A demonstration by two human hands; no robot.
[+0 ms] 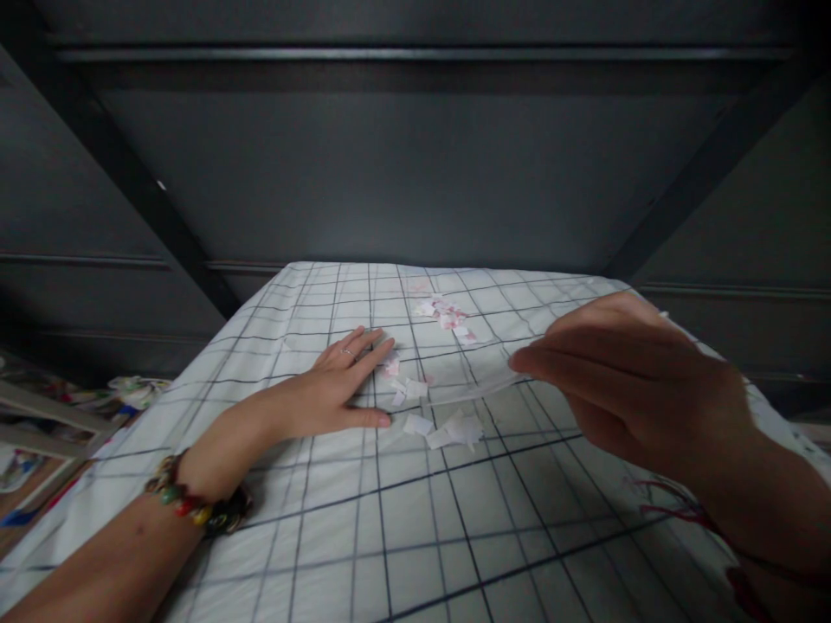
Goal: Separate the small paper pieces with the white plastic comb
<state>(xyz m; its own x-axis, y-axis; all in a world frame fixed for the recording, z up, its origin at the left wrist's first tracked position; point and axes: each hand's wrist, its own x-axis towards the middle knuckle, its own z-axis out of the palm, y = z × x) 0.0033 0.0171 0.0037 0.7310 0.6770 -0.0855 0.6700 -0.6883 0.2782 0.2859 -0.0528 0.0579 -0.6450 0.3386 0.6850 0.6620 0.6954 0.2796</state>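
Paper scraps [463,430] lie loose in several clusters, so the work looks unfinished. The right hand [649,385] pinches what seems clear film [479,387]; the left hand [344,389] rests spread wide.

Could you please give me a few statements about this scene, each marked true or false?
1. The right hand pinches a thin see-through sheet. True.

2. The left hand is clenched into a fist. False: it is open, palm down, over the checked cloth.

3. A beaded bracelet is worn on the left wrist. True.

4. All the paper scraps lie in a single heap. False: they lie in separate clusters, among them a pinkish cluster farther from the person and a whiter cluster nearer.

5. A ring is on a finger of the right hand. False: it is on the left hand.
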